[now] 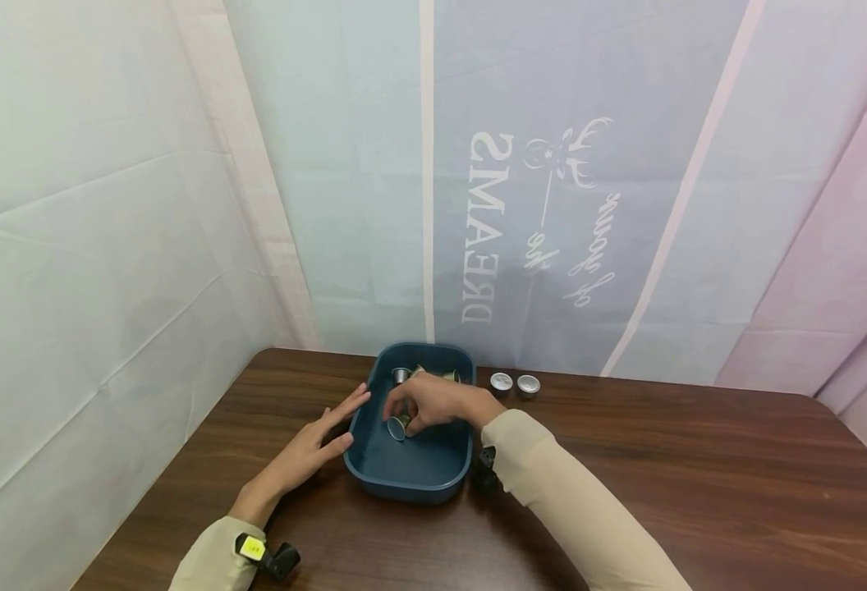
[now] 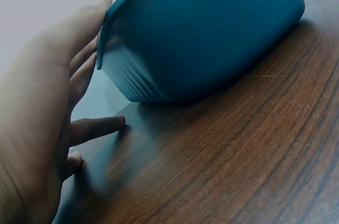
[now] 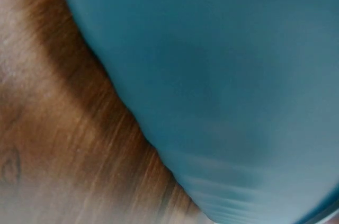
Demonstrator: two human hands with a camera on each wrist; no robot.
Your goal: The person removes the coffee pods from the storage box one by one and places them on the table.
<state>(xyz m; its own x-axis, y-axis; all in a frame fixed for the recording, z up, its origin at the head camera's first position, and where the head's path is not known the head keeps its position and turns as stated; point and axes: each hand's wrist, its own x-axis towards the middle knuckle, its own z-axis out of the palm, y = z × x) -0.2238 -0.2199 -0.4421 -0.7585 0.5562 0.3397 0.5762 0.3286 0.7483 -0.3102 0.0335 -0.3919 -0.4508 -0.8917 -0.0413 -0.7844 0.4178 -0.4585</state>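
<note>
A blue plastic bin stands on the table with several small coffee capsules inside. My right hand reaches down into it and pinches a coffee capsule between thumb and fingers, its pale round lid facing outward. Behind that hand, a silver capsule lies near the bin's far left corner, and others are partly hidden. With fingers spread, my left hand rests against the bin's left side. In the left wrist view its thumb touches the rim and lower fingers meet the table. The right wrist view shows only the bin's outer wall and wood.
Two silver coffee capsules sit side by side on the brown wooden table, just right of the bin. A printed fabric curtain hangs along the table's back edge, and pale cloth covers the left side.
</note>
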